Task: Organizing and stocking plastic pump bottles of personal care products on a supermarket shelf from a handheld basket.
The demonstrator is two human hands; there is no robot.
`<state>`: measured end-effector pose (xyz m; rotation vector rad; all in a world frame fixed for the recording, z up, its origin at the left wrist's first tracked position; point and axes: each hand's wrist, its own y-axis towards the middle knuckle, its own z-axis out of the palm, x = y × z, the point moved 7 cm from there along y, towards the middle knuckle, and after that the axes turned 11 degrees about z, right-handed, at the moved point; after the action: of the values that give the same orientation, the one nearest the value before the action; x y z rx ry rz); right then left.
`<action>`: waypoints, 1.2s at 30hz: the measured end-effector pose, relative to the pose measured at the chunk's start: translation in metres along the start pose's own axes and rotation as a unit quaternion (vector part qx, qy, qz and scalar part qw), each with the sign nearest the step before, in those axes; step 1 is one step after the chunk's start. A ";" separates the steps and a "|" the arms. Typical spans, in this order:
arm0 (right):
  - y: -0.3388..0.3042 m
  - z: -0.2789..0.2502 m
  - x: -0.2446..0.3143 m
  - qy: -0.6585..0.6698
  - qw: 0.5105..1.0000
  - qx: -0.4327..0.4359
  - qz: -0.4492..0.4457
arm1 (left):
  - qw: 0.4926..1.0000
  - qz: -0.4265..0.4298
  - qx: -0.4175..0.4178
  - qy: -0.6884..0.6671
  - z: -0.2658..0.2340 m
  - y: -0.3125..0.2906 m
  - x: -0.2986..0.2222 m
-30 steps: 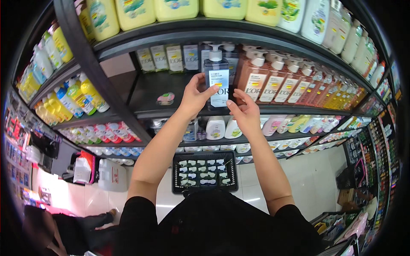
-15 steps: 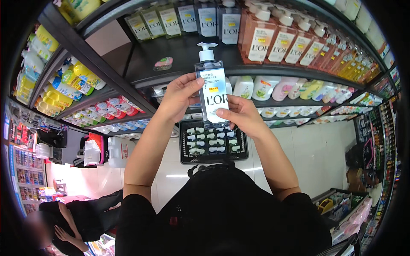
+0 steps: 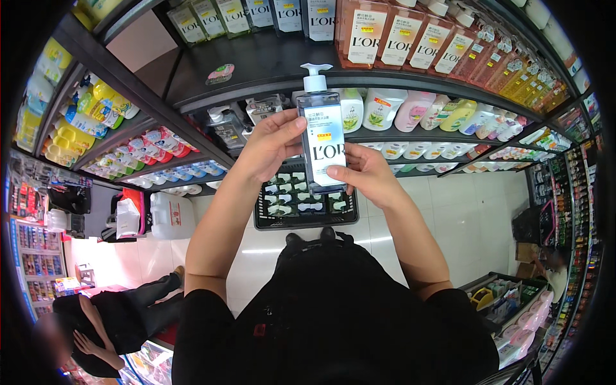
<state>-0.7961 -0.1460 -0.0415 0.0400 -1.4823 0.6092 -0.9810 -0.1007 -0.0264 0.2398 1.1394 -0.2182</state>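
Note:
Upright in front of me is a clear, bluish pump bottle [image 3: 326, 138] with a white pump head and a pale label carrying a small yellow sticker. My left hand [image 3: 277, 142] grips its left side, thumb on the upper label. Lower on the right side, my right hand [image 3: 369, 172] pinches it, thumb across the front and fingers behind, partly hidden. Below and behind the bottle, a black plastic basket [image 3: 307, 224] on the floor holds rows of white-topped bottles [image 3: 280, 199].
A dark shelf [image 3: 256, 74] ahead bears clear pump bottles [image 3: 260, 13] and pink ones [image 3: 366, 35]. White and coloured bottles [image 3: 385, 109] fill the shelf below. Yellow bottles [image 3: 106, 99] stand left. A person [image 3: 102, 321] is at lower left; a white jug [image 3: 172, 215] sits nearby.
My view has shifted, so the shelves sit higher and a little to the left. Both hands keep their hold on the pump bottle. Another person has come into view at the far right.

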 end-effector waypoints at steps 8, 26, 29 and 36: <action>-0.007 -0.013 -0.016 0.005 1.000 0.008 0.018 | 0.999 -0.040 0.020 0.013 0.002 0.016 0.007; -0.009 -0.020 -0.119 0.021 0.990 0.033 0.135 | 0.970 -0.196 0.114 0.085 -0.006 0.037 0.091; -0.013 -0.023 -0.118 0.032 0.990 0.030 0.134 | 0.969 -0.209 0.097 0.087 0.003 0.040 0.090; -0.010 -0.034 -0.127 0.036 0.987 0.051 0.145 | 0.958 -0.256 0.078 0.107 0.006 0.052 0.106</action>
<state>-0.7570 -0.1871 -0.1604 -0.1199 -1.3955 0.9131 -0.9180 -0.0580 -0.1172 0.1036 1.3889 -0.7580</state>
